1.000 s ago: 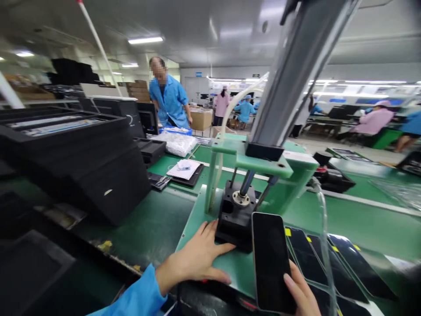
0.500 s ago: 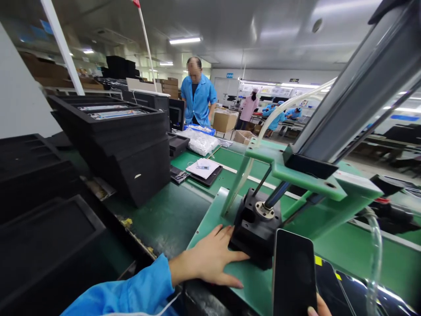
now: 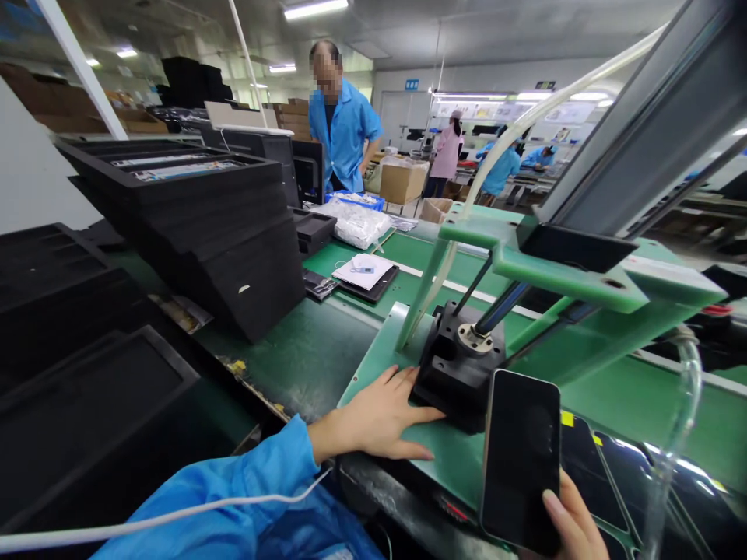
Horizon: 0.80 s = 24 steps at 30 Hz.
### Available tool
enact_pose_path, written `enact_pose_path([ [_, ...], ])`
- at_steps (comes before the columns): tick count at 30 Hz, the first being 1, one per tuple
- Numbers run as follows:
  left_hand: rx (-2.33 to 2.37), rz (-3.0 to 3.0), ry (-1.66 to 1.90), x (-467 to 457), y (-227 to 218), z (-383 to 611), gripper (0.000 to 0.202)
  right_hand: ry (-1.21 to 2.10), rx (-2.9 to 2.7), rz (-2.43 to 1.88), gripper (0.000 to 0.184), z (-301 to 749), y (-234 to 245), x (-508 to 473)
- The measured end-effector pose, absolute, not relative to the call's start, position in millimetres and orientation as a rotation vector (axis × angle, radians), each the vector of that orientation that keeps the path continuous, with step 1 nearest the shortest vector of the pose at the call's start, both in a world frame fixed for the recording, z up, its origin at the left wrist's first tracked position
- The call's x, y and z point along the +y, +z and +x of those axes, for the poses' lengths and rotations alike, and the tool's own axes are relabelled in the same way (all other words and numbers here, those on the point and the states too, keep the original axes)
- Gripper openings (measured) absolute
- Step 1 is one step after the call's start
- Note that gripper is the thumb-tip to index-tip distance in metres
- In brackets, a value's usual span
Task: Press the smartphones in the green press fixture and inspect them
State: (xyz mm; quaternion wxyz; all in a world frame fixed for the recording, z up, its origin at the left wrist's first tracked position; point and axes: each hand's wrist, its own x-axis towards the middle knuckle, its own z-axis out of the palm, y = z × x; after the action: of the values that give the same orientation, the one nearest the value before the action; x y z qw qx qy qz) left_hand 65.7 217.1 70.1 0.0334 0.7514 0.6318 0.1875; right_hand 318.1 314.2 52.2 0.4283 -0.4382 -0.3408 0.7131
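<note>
My left hand [image 3: 382,416] lies flat with spread fingers on the green base plate [image 3: 362,373] of a pneumatic press. Its fingertips reach the edge of the black press block [image 3: 458,373], which sits low under the green frame [image 3: 572,272] and the grey cylinder [image 3: 618,117]. In my right hand [image 3: 575,517] is a smartphone [image 3: 521,459], upright with its dark screen toward me. The thumb rests over the phone's right edge; the other fingers are mostly hidden behind it. The phone stands just right of the block.
Several dark phone panels [image 3: 589,470] with yellow tabs lie at the right. A clear hose [image 3: 671,435] hangs over them. Stacked black foam trays [image 3: 233,257] stand at the left. Beyond are a white notepad [image 3: 365,271], a plastic bag [image 3: 353,224] and a person in blue [image 3: 344,124].
The camera view has shifted, so the bench sits higher in the picture. More of my right hand and the phone shows now. My left hand stays flat on the plate.
</note>
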Motion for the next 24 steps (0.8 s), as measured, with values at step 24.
enact_pose_path([
  [24, 1.92, 2.322, 0.577, 220, 72, 70, 0.064, 1.644, -0.978, -1.075, 0.043, 311, 65, 295],
])
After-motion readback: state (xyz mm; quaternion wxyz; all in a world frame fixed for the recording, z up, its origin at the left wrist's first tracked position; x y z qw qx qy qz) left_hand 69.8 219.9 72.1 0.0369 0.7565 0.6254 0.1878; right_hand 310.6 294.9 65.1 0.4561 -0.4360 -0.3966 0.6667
